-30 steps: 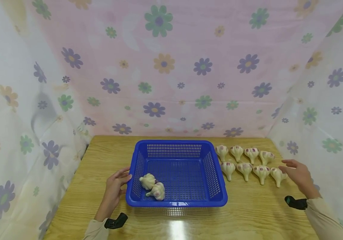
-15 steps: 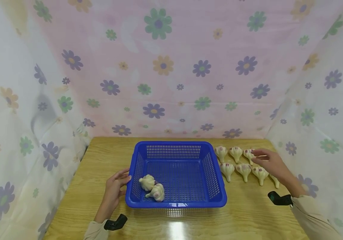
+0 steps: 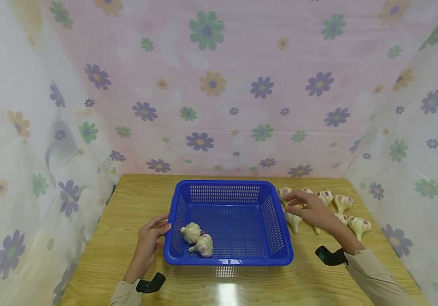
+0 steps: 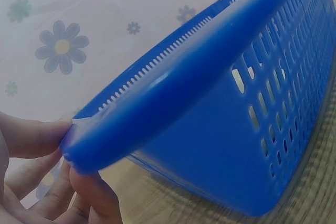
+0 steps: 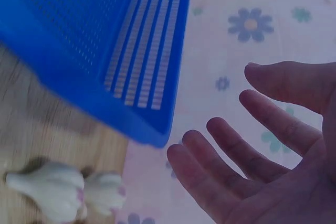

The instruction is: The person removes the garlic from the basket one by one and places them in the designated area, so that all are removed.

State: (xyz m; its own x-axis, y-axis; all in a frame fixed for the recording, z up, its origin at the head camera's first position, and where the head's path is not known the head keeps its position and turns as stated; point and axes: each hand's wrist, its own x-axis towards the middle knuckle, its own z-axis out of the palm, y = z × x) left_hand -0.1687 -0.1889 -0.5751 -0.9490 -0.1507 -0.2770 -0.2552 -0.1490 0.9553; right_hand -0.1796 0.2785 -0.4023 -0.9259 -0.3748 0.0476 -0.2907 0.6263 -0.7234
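Note:
A blue perforated plastic basket point(image 3: 228, 262) stands on the table, with two garlic bulbs point(image 3: 204, 245) lying together in its front left corner. My left hand point(image 3: 147, 243) pinches the basket's left rim; the left wrist view shows thumb and fingers on either side of that rim point(image 4: 157, 90). Over the garlic rows point(image 3: 359, 225) right of the basket hovers my right hand point(image 3: 316, 214), hiding parts of several bulbs. In the right wrist view its fingers point(image 5: 236, 153) are spread and hold nothing, apart from the basket and two bulbs point(image 5: 55, 190) below.
The wooden table point(image 3: 127, 195) ends at a flowered cloth backdrop point(image 3: 226, 140), and similar cloth point(image 3: 406, 178) hangs along both sides. Each wrist carries a black camera mount point(image 3: 331, 256).
My right hand has moved left from the far right end of the garlic rows to beside the basket's right rim. The left hand and basket have stayed in place.

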